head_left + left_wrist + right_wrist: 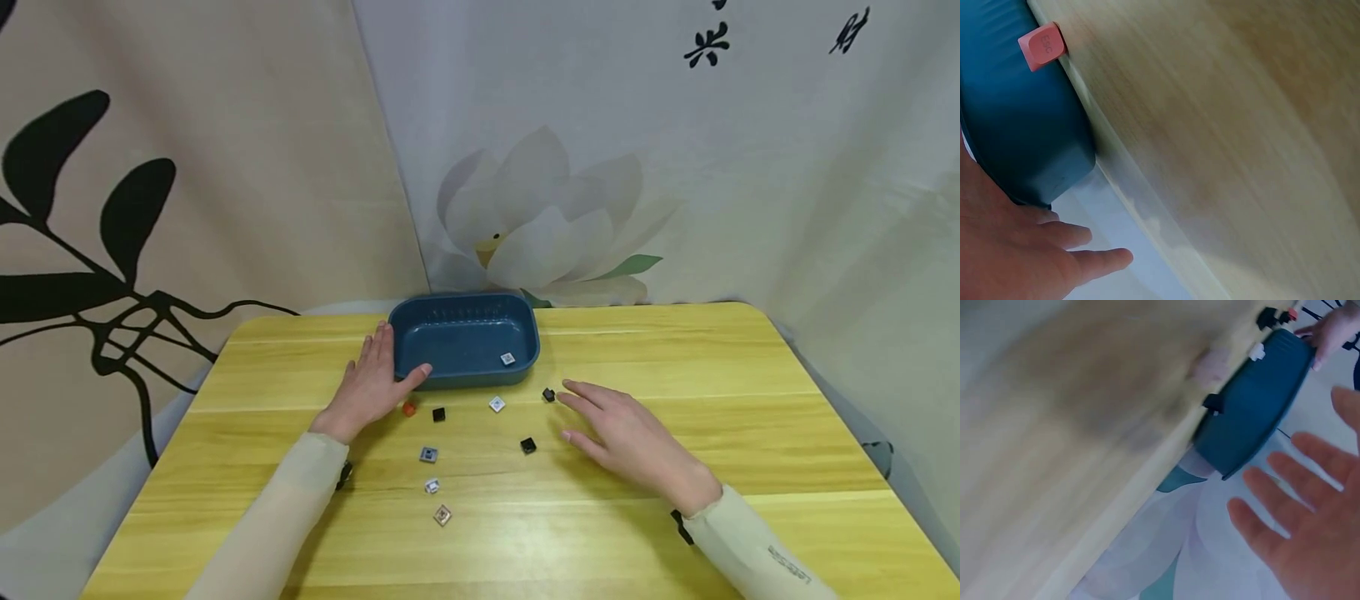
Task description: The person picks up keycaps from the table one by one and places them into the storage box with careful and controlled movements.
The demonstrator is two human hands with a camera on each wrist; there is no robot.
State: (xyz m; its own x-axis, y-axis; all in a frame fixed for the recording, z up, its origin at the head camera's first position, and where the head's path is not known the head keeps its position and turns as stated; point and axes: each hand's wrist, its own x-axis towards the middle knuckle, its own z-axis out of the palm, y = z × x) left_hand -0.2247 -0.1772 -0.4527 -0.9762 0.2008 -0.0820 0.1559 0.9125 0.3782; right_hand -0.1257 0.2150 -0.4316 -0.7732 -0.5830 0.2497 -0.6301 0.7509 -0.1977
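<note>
A dark blue plastic basin (472,381) stands at the back of the table, with a white keycap (507,359) inside it. My left hand (365,387) rests against the basin's left end, fingers straight and thumb over the front corner. Just below that thumb lies a red keycap (408,409); the left wrist view shows "Esc" on it. My right hand (633,433) hovers to the right of the basin, fingers extended and holding nothing. Closest to its fingertips is a black keycap (548,395), and another black keycap (528,446) lies nearer the front.
More keycaps are scattered on the wooden table (750,400): a black one (438,414), a white one (497,404), a grey one (428,454), a whitish one (432,485) and a beige one (442,516). A printed curtain (600,125) hangs behind the table's back edge.
</note>
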